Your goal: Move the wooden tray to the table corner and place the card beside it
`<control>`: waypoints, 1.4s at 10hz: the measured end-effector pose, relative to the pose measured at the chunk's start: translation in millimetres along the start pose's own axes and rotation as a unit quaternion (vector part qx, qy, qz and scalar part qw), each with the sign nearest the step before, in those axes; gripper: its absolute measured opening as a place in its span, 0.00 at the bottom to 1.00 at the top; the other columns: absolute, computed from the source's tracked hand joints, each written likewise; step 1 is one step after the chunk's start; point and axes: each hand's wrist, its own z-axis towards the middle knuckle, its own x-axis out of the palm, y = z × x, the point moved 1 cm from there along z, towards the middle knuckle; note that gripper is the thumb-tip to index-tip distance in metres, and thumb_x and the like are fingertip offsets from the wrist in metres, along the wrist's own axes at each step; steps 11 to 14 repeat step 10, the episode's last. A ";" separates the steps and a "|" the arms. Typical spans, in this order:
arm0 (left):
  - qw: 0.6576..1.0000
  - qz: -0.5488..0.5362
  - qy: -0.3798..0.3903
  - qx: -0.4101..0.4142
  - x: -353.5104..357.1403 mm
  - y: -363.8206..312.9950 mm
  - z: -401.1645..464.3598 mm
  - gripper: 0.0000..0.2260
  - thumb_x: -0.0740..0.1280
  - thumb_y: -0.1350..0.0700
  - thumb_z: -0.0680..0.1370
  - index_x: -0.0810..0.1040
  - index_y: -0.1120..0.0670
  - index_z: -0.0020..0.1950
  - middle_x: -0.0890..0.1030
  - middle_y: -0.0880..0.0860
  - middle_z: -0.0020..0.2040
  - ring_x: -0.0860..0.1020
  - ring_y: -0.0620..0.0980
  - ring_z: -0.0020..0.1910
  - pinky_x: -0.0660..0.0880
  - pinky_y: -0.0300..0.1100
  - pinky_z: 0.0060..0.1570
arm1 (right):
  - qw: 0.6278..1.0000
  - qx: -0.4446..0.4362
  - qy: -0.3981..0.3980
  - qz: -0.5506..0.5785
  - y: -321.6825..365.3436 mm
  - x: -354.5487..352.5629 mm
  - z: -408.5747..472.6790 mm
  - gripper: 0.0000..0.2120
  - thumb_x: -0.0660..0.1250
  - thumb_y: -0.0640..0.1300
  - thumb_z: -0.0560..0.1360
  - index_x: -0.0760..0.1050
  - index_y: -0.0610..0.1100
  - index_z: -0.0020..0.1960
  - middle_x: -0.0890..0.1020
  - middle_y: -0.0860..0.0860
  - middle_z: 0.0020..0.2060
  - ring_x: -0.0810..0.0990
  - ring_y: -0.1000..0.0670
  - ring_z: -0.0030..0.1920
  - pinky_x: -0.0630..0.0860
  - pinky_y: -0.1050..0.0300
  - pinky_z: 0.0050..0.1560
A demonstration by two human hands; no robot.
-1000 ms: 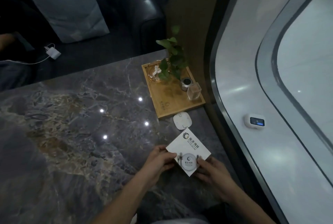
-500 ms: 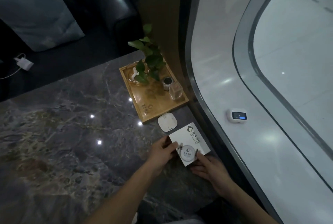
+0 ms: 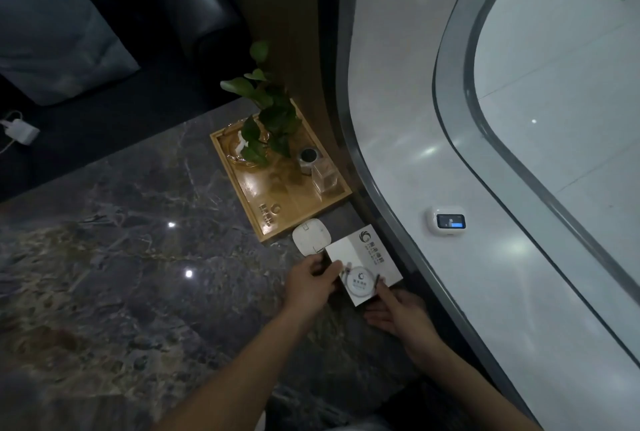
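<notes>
The wooden tray (image 3: 266, 209) lies at the far right corner of the dark marble table (image 3: 121, 257), against the wall. It carries a leafy plant in a glass bowl, a small metal cup and a clear glass. The white card (image 3: 367, 257), printed with a logo and a round badge, lies on the table just in front of the tray. My left hand (image 3: 310, 283) pinches the card's left edge. My right hand (image 3: 398, 313) holds its near right edge, fingers partly under it.
A small white rounded-square device (image 3: 310, 236) sits between tray and card. The curved wall and window frame (image 3: 398, 222) run along the table's right side, with a white display unit (image 3: 446, 221). A dark sofa with a grey cushion (image 3: 52, 32) and a charger (image 3: 20, 131) stand beyond.
The card has moved forward and right with both hands, closer to the tray and the white device. The view has swung right.
</notes>
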 end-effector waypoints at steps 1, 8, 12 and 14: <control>1.000 0.005 -0.009 -0.004 -0.1 -2.0 3.8 0.08 0.73 0.59 0.77 0.81 0.55 0.55 0.85 0.55 0.54 0.84 0.51 0.52 0.83 0.45 0.48 | 1.000 -0.003 -0.006 -0.001 2.6 1.6 1.9 0.20 0.66 0.52 0.78 0.76 0.33 0.54 0.85 0.34 0.43 0.85 0.38 0.44 0.84 0.54 0.41; 1.000 0.015 0.011 -0.017 5.1 0.2 -13.9 0.02 0.71 0.60 0.79 0.81 0.56 0.46 0.84 0.56 0.46 0.84 0.52 0.45 0.83 0.45 0.48 | 0.996 -0.091 -0.020 -0.004 3.2 5.9 -7.7 0.09 0.64 0.38 0.80 0.75 0.30 0.51 0.81 0.36 0.38 0.80 0.45 0.34 0.80 0.57 0.34; 0.997 0.022 -0.043 0.057 -15.7 -10.0 -33.7 0.05 0.70 0.56 0.79 0.82 0.55 0.45 0.86 0.55 0.42 0.85 0.54 0.44 0.84 0.51 0.49 | 0.980 -0.176 -0.003 -0.095 12.6 25.3 -24.9 0.11 0.66 0.39 0.79 0.76 0.30 0.43 0.84 0.37 0.36 0.83 0.42 0.35 0.81 0.50 0.38; 0.997 0.022 -0.043 0.057 -15.7 -10.0 -33.7 0.05 0.70 0.56 0.79 0.82 0.55 0.45 0.86 0.55 0.42 0.85 0.54 0.44 0.84 0.51 0.49 | 0.980 -0.176 -0.003 -0.095 12.6 25.3 -24.9 0.11 0.66 0.39 0.79 0.76 0.30 0.43 0.84 0.37 0.36 0.83 0.42 0.35 0.81 0.50 0.38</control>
